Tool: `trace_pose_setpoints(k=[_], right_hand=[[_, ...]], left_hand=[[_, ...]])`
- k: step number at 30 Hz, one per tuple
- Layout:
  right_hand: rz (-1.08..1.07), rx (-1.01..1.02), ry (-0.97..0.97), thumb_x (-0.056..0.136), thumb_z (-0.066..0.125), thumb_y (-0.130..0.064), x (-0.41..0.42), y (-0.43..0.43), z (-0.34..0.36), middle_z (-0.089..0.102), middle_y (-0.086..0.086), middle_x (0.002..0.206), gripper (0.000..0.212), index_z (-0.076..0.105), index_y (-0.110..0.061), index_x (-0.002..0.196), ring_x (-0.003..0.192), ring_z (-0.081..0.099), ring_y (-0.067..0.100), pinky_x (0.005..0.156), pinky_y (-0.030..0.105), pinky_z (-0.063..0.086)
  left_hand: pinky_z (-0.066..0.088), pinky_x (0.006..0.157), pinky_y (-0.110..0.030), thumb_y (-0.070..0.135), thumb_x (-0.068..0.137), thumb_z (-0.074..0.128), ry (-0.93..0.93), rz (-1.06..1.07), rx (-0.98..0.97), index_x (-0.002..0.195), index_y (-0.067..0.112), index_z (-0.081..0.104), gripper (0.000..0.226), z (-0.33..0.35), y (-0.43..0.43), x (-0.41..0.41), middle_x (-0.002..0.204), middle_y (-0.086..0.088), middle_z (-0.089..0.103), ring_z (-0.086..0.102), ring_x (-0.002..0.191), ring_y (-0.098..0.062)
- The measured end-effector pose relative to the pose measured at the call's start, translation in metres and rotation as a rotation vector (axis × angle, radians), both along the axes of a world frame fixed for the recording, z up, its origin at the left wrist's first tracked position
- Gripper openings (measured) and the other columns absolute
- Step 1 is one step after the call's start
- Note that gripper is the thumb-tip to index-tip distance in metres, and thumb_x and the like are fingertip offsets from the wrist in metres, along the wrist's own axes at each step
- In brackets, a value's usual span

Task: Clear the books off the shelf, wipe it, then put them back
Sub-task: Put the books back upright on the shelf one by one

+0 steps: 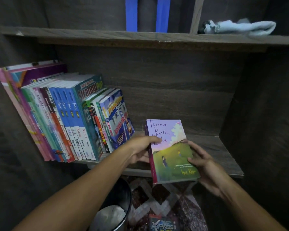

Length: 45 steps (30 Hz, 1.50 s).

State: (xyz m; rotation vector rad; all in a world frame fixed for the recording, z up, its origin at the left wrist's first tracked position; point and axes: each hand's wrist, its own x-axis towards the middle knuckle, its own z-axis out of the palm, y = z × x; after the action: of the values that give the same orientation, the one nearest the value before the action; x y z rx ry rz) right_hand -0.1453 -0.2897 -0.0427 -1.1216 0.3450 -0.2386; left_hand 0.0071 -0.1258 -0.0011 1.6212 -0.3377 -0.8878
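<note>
Head view: left hand (139, 151) and right hand (203, 164) grip a lilac-sky, green-meadow paperback (171, 153).

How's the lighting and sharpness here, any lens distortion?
Head view: dim, side walls lost in shadow; the purple book in the left hand and right hand reads clearly; wide lens warps the upper shelf, splays the book row.

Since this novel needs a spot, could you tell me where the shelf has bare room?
Bare board runs from the blue end book to the right side wall, behind the held novel. The left half is packed with leaning books.
</note>
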Motion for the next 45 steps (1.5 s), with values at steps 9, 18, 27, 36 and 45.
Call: trace_pose_setpoints(k=[9, 18, 27, 36, 45], right_hand=[[0.004, -0.720, 0.127, 0.082, 0.077, -0.011, 0.054, 0.043, 0.008, 0.019, -0.006, 0.160, 0.077, 0.040, -0.021, 0.149, 0.134, 0.037, 0.004, 0.103, 0.015, 0.034], [-0.078, -0.798, 0.017, 0.077, 0.080, -0.006, 0.108, 0.097, -0.027, 0.043, -0.010, 0.148, 0.099, 0.025, -0.031, 0.155, 0.133, 0.044, 0.009, 0.105, 0.021, 0.038], [-0.095, -0.825, 0.028, 0.079, 0.071, 0.005, 0.151, 0.134, -0.041, 0.058, -0.012, 0.129, 0.093, 0.029, -0.038, 0.151, 0.112, 0.059, 0.004, 0.088, 0.010, 0.047], [-0.142, -0.921, 0.007, 0.083, 0.070, -0.001, 0.167, 0.137, -0.048, 0.046, -0.014, 0.149, 0.088, 0.030, -0.038, 0.152, 0.129, 0.049, 0.006, 0.109, 0.030, 0.044], [-0.124, -0.965, 0.029, 0.084, 0.069, 0.002, 0.188, 0.118, -0.042, 0.051, -0.009, 0.144, 0.086, 0.030, -0.033, 0.154, 0.120, 0.052, 0.005, 0.080, -0.005, 0.037]], left_hand=[[0.057, 0.071, -0.035, 0.020, 0.078, 0.078, -0.499, 0.439, -0.065, 0.096, 0.023, 0.051, 0.033, 0.016, 0.005, 0.004, 0.098, 0.004, 0.069, 0.068, 0.083, -0.015], [0.042, 0.057, -0.009, 0.019, 0.077, 0.077, -0.788, 0.625, -0.063, 0.100, 0.019, 0.044, 0.041, 0.009, 0.018, 0.002, 0.090, 0.013, 0.059, 0.058, 0.080, -0.003], [0.050, 0.064, -0.033, 0.040, 0.074, 0.079, -0.959, 0.704, 0.215, 0.091, 0.021, 0.045, 0.042, 0.000, 0.059, 0.031, 0.091, 0.003, 0.064, 0.062, 0.081, -0.020], [0.054, 0.075, -0.039, 0.021, 0.091, 0.065, -1.062, 0.618, 0.181, 0.099, 0.016, 0.048, 0.019, -0.020, 0.086, 0.050, 0.101, 0.000, 0.048, 0.055, 0.087, -0.016], [0.052, 0.070, -0.041, 0.010, 0.091, 0.061, -1.114, 0.702, 0.202, 0.099, 0.008, 0.045, 0.018, -0.026, 0.070, 0.060, 0.104, -0.008, 0.041, 0.051, 0.083, -0.022]])
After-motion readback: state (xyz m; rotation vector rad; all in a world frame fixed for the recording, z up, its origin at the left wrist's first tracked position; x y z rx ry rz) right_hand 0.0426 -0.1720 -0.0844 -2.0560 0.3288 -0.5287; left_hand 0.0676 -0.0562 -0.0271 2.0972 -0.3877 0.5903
